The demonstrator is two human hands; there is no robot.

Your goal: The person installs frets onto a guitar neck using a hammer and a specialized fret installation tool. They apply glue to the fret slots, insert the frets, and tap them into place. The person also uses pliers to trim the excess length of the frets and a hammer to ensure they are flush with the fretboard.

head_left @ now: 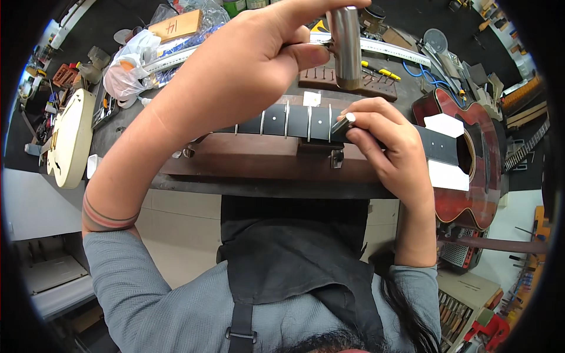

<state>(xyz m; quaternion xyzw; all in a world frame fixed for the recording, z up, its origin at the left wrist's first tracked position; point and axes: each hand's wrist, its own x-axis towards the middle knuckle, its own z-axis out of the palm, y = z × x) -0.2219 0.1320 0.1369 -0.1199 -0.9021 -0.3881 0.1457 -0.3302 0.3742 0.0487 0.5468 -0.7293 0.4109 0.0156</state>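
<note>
A red acoustic guitar (492, 170) lies at the right of the bench, its dark fretboard (273, 125) with metal frets running left across the middle. My left hand (262, 50) is raised above the fretboard, closed around a hammer. The hammer's shiny cylindrical head (348, 53) hangs upright, and my fingers hide most of its handle. Lower down, my right hand (395, 140) pinches a short metal rod (346, 122) slantwise, close to a fret on the fretboard. Whether the rod touches the fret I cannot tell. A brown wooden block (253, 160) sits beneath the neck.
White sheets (448, 176) cover parts of the guitar's top beside the soundhole. At the left lies a cream guitar body (72, 141). Behind the neck are a long metal ruler (394, 49), a wooden bit rack (376, 87), a yellow knife (382, 72) and plastic bags (132, 67).
</note>
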